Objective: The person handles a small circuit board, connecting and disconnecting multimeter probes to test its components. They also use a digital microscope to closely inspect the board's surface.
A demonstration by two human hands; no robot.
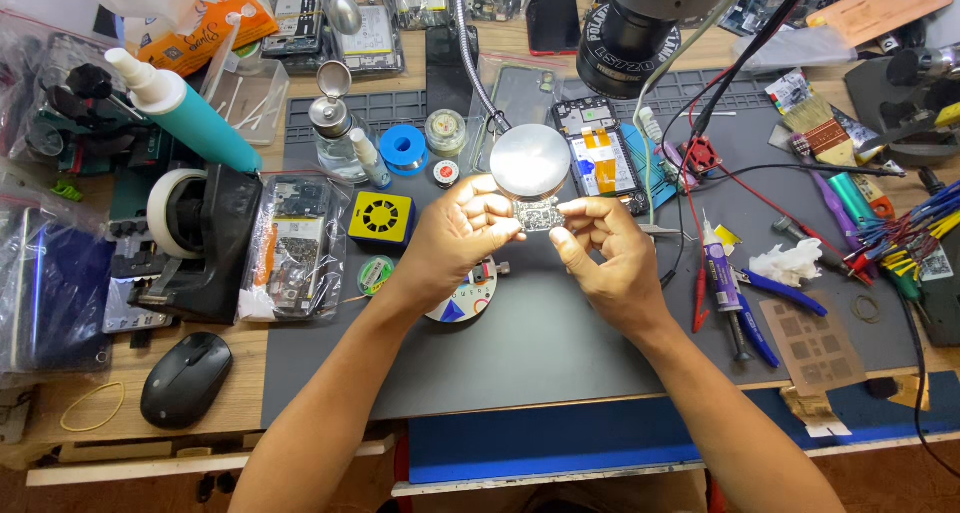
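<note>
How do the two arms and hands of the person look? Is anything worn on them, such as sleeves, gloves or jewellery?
Both arms are bare as far as the bottom edge of the picture: no sleeves show. The left hand and the right hand wear no gloves. No watch, bracelet or ring can be seen on the wrists or the visible fingers. The fingernails look short and unpainted.
</note>
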